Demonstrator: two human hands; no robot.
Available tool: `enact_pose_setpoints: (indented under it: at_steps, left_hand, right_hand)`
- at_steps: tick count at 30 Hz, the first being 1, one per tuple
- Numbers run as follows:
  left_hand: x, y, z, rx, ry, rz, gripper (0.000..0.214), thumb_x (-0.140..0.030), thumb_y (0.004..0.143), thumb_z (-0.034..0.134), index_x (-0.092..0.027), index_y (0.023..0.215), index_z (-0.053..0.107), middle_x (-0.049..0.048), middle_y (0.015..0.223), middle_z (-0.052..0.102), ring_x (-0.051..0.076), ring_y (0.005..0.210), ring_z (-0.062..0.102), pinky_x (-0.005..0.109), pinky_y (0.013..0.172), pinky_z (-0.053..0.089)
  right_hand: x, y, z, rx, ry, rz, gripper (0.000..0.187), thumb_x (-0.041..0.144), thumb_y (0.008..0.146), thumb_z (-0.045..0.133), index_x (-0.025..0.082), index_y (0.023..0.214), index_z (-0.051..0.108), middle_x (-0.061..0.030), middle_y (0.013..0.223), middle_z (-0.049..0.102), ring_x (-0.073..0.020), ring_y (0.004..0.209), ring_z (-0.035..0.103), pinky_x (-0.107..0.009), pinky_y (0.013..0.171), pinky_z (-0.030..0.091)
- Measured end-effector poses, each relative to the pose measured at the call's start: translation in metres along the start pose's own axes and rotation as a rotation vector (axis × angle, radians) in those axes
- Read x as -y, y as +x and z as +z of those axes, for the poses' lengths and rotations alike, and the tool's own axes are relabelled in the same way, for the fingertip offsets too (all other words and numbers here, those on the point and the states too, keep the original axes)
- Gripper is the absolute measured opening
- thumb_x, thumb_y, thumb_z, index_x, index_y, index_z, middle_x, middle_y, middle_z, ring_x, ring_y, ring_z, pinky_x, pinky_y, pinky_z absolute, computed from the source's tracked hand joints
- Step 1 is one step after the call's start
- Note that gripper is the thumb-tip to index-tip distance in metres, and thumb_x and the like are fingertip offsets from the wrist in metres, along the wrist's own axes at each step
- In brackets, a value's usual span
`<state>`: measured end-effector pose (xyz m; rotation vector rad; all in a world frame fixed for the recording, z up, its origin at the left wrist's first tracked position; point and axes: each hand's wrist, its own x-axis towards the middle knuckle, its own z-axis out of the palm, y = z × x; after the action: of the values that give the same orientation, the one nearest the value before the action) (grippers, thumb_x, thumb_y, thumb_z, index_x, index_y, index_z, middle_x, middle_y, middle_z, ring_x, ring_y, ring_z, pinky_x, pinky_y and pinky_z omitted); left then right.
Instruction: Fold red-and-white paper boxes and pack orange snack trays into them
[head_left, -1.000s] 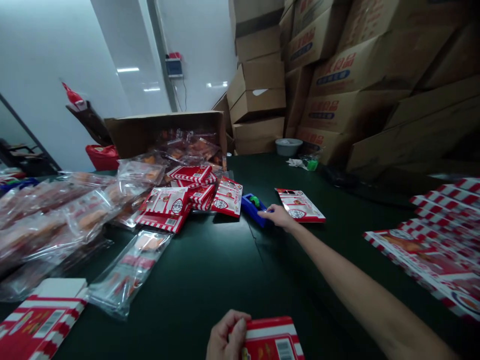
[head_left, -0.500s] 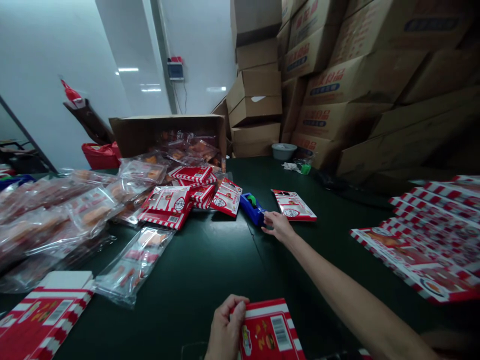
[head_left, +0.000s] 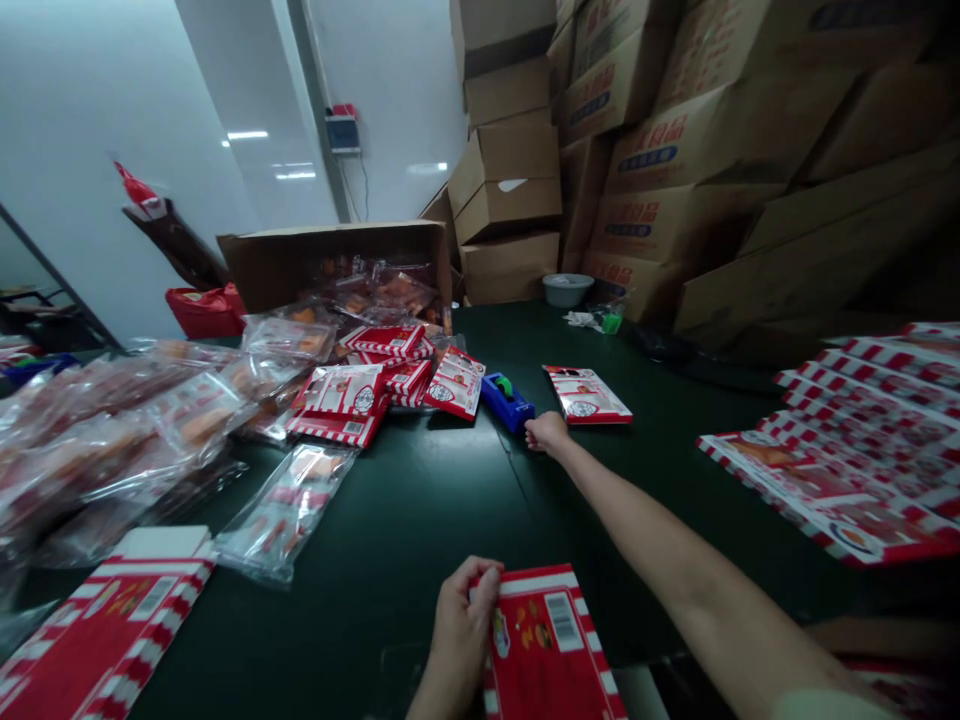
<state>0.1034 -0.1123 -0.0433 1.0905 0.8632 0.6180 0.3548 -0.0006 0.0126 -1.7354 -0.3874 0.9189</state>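
Observation:
My left hand point(head_left: 463, 618) is closed on the left edge of a red and white striped box point(head_left: 551, 645) lying on the dark green table point(head_left: 420, 520) close to me. My right arm stretches far forward. My right hand point(head_left: 546, 432) rests on the table with its fingers curled in, just at the near end of a blue tape dispenser point(head_left: 507, 400). Whether anything is pinched in those fingers does not show. A flat red and white packet point(head_left: 586, 395) lies just right of the dispenser.
Red striped boxes point(head_left: 360, 385) and clear bags of orange snacks point(head_left: 112, 430) are heaped at the left, before an open carton point(head_left: 330, 260). Flat striped box blanks point(head_left: 847, 450) fan out at the right. Cardboard cartons point(head_left: 675, 150) are stacked behind. A grey bowl point(head_left: 568, 288) stands far back.
My right hand drew back a little from the tape dispenser and its fingers curled in. My left hand kept hold of the red box, which now shows more fully.

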Motion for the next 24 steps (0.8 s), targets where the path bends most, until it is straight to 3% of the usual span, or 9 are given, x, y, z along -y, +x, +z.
enact_pose_setpoints:
  at_steps: [3, 6, 8, 10, 11, 13, 15, 19, 24]
  left_hand:
    - [-0.019, -0.010, 0.003, 0.040, 0.044, 0.037, 0.042, -0.053, 0.068, 0.071, -0.016, 0.082, 0.059, 0.0008, 0.069, 0.063, 0.015, 0.062, 0.061, 0.026, 0.057, 0.047]
    - [-0.065, -0.028, 0.007, 0.041, 0.078, 0.148, 0.035, -0.045, 0.070, 0.071, -0.015, 0.085, 0.061, 0.0005, 0.070, 0.064, 0.014, 0.059, 0.060, 0.024, 0.055, 0.048]
    - [-0.100, -0.040, 0.010, -0.040, 0.183, 0.376, 0.025, -0.039, 0.079, 0.065, -0.017, 0.090, 0.064, 0.0007, 0.072, 0.066, 0.013, 0.060, 0.061, 0.024, 0.056, 0.049]
    - [-0.123, -0.050, 0.013, -0.132, 0.378, 0.710, 0.017, -0.029, 0.085, 0.060, -0.020, 0.098, 0.066, 0.0029, 0.085, 0.070, 0.015, 0.073, 0.065, 0.026, 0.067, 0.052]
    - [-0.127, -0.053, 0.015, -0.162, 0.486, 0.885, 0.018, -0.023, 0.086, 0.058, -0.022, 0.102, 0.066, 0.0044, 0.094, 0.070, 0.017, 0.083, 0.066, 0.028, 0.075, 0.053]
    - [-0.121, -0.050, 0.018, -0.180, 0.670, 1.178, 0.026, -0.012, 0.085, 0.057, -0.024, 0.107, 0.066, 0.0066, 0.107, 0.070, 0.019, 0.098, 0.065, 0.032, 0.088, 0.051]
    - [-0.103, -0.041, 0.018, -0.186, 0.796, 1.345, 0.034, -0.005, 0.084, 0.056, -0.025, 0.109, 0.065, 0.0076, 0.112, 0.070, 0.021, 0.106, 0.063, 0.037, 0.096, 0.047]
    - [-0.071, -0.028, 0.013, -0.112, 0.954, 1.442, 0.037, -0.003, 0.083, 0.057, -0.026, 0.111, 0.065, 0.0067, 0.110, 0.073, 0.023, 0.112, 0.062, 0.045, 0.104, 0.040]
    - [-0.071, -0.029, 0.011, -0.050, 1.018, 1.459, 0.027, -0.007, 0.086, 0.057, -0.025, 0.105, 0.067, 0.0046, 0.105, 0.075, 0.022, 0.108, 0.065, 0.047, 0.107, 0.037]
  right_hand:
    - [0.015, -0.028, -0.015, 0.054, 0.011, -0.057, 0.026, 0.031, 0.092, 0.057, 0.013, 0.110, 0.058, -0.0060, 0.102, 0.062, -0.0153, 0.081, 0.062, -0.032, 0.069, 0.054]
    - [0.040, -0.079, -0.046, 0.139, 0.075, -0.183, 0.014, 0.025, 0.091, 0.057, 0.013, 0.084, 0.059, 0.0022, 0.071, 0.056, -0.0073, 0.054, 0.051, -0.021, 0.050, 0.045]
    - [0.055, -0.128, -0.071, 0.197, 0.144, -0.317, 0.022, 0.022, 0.087, 0.060, 0.017, 0.066, 0.053, 0.0054, 0.056, 0.047, -0.0055, 0.045, 0.042, -0.019, 0.044, 0.036]
    - [0.056, -0.181, -0.091, 0.277, 0.233, -0.550, 0.028, 0.029, 0.079, 0.068, 0.020, 0.058, 0.052, 0.0047, 0.050, 0.044, -0.0074, 0.042, 0.041, -0.022, 0.042, 0.033]
    - [0.050, -0.205, -0.096, 0.313, 0.282, -0.632, 0.029, 0.032, 0.074, 0.073, 0.020, 0.057, 0.053, 0.0046, 0.048, 0.044, -0.0079, 0.040, 0.041, -0.023, 0.041, 0.032]
    - [0.026, -0.237, -0.096, 0.378, 0.351, -0.616, 0.029, 0.037, 0.070, 0.076, 0.021, 0.058, 0.055, 0.0043, 0.046, 0.046, -0.0081, 0.039, 0.041, -0.024, 0.040, 0.030]
    - [-0.005, -0.247, -0.084, 0.455, 0.396, -0.476, 0.031, 0.040, 0.069, 0.077, 0.019, 0.060, 0.056, 0.0046, 0.045, 0.047, -0.0071, 0.037, 0.040, -0.022, 0.039, 0.028]
    - [-0.051, -0.228, -0.057, 0.554, 0.471, -0.230, 0.039, 0.043, 0.067, 0.078, 0.017, 0.056, 0.051, 0.0049, 0.046, 0.049, -0.0053, 0.037, 0.041, -0.020, 0.039, 0.030]
    - [-0.071, -0.209, -0.053, 0.529, 0.470, -0.151, 0.040, 0.047, 0.063, 0.078, 0.017, 0.061, 0.053, 0.0045, 0.048, 0.052, -0.0061, 0.038, 0.044, -0.019, 0.039, 0.034]
